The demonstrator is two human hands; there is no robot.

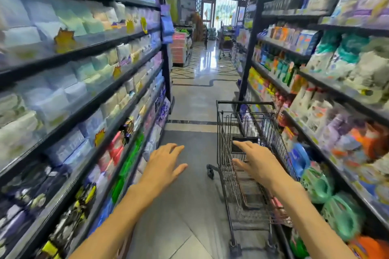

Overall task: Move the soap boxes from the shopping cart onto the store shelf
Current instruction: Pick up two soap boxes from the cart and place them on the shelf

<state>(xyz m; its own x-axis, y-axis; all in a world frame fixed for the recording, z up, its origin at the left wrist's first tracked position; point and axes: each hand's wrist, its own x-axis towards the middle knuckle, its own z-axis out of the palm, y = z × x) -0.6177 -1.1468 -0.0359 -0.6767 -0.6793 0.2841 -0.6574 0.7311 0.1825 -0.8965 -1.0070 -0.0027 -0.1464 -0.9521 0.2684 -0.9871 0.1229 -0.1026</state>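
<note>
A dark wire shopping cart stands in the aisle against the right-hand store shelf. Pink boxes show low through the cart's mesh on its right side; the blur hides what they are. My right hand reaches out over the near part of the cart, fingers straight and spread, holding nothing. My left hand hovers over the aisle floor left of the cart, fingers also straight and empty. Both forearms stretch forward from the bottom of the view.
Tall dark shelves line both sides: tissue and paper packs on the left shelf, bottles, detergent bags and green baskets on the right. The grey tiled aisle floor runs ahead toward a bright doorway. The picture is motion-blurred.
</note>
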